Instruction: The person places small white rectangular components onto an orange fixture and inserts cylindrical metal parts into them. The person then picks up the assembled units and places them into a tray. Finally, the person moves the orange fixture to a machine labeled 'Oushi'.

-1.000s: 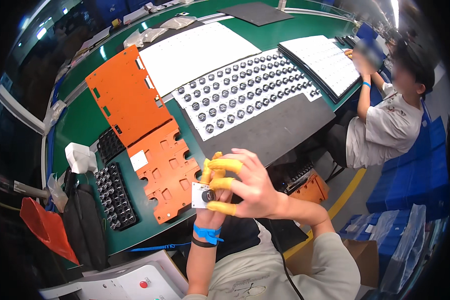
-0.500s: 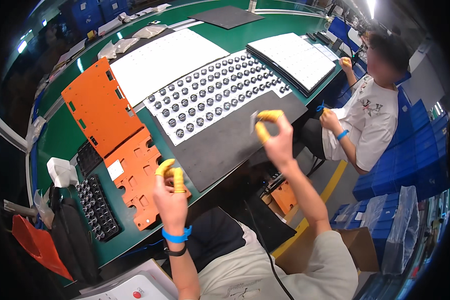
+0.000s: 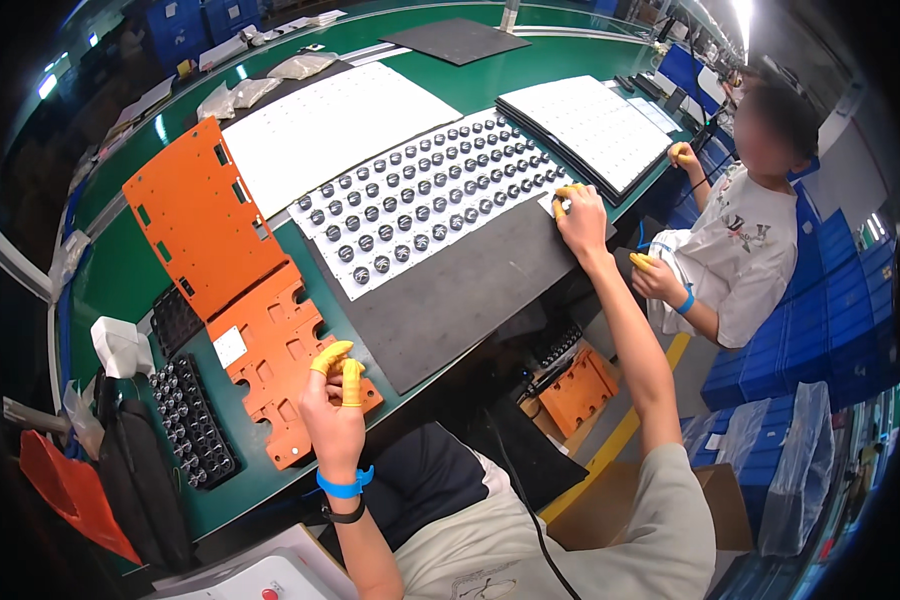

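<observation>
My right hand (image 3: pixel 582 222), with yellow finger covers, is closed on a small white square piece (image 3: pixel 547 206) at the right end of the array's near edge. The fingers hide part of the piece. The array is several rows of white square pieces with black round parts (image 3: pixel 402 213), lying against a dark grey mat (image 3: pixel 450 290). My left hand (image 3: pixel 332 410), also with yellow finger covers, hovers beside the lower orange fixture plate (image 3: pixel 280 375). Its fingers are loosely bent and apart, and nothing shows between them.
Left of the orange plate lies a black tray of round parts (image 3: pixel 192 420). An upright orange panel (image 3: pixel 205 220) stands behind it. White sheets (image 3: pixel 340 125) lie beyond the array, and a stack of white sheets (image 3: pixel 590 130) sits at far right. A co-worker (image 3: pixel 750 230) is at the right.
My right hand has moved right and away from me, carrying the small white piece from over the mat to the array's right end. My left hand has shifted slightly left and toward me.
</observation>
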`<state>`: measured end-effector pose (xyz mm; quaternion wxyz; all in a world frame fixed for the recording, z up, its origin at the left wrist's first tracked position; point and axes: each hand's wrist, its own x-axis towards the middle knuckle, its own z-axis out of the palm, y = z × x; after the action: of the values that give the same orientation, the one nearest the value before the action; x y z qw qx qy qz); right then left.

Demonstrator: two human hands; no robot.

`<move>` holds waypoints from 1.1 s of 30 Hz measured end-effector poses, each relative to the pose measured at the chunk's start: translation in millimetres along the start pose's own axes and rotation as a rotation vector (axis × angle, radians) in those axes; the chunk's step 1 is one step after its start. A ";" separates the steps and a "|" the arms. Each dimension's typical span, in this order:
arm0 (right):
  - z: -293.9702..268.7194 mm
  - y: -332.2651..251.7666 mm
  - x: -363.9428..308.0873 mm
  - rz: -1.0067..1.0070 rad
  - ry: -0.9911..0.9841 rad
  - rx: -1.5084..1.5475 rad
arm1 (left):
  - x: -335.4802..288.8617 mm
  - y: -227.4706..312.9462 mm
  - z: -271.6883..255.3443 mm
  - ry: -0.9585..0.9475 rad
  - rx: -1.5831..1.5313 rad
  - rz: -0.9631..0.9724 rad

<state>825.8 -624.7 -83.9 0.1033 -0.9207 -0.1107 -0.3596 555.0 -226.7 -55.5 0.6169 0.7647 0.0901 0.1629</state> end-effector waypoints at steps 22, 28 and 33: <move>6.7 -2.1 -2.4 0.098 0.067 -0.119 | 25.0 27.6 -54.9 0.372 0.489 -0.018; 4.7 -11.7 -2.5 0.102 0.074 -0.067 | 56.1 0.2 -113.5 0.419 0.911 -0.076; 4.5 -6.5 -4.7 0.114 0.098 -0.066 | 76.8 -11.1 -116.4 0.299 1.032 -0.192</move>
<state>823.5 -617.9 -89.6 0.0986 -0.9098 -0.0408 -0.4011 585.2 -91.8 -34.1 0.1543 0.9251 0.3142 0.1474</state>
